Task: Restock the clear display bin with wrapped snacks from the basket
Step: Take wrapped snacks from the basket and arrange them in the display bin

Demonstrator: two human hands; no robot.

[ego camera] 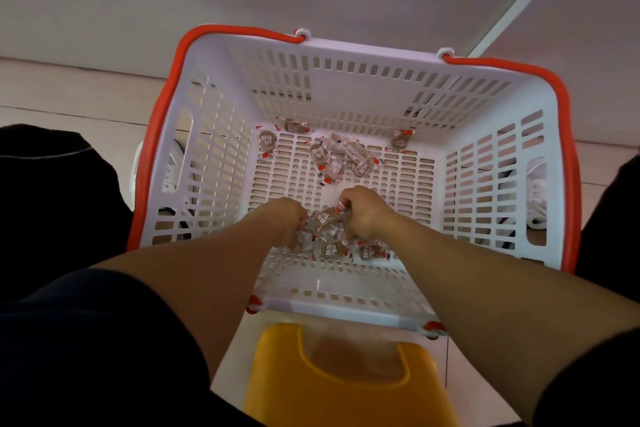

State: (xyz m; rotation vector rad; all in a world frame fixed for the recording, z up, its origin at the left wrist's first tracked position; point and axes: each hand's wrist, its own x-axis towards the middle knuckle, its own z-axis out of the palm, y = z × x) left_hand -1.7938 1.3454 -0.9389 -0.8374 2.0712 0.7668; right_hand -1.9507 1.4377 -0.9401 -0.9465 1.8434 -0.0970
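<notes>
A pale tiled floor [69, 94] runs under a white wall, and on it stands a white slotted basket [346, 80] with an orange rim. Near the basket's front wall, the left hand [289, 218] reaches down with fingers curled into a cluster of clear-wrapped snacks [327, 218]; the wrappers sit against its fingertips and partly under them. Just beside it, the right hand [363, 211] pinches the same cluster from the other side, fingers bent round the crinkled film. More loose snacks [332, 158] lie toward the basket's back wall. A yellow stool [346, 388] sits below the basket's front edge.
</notes>
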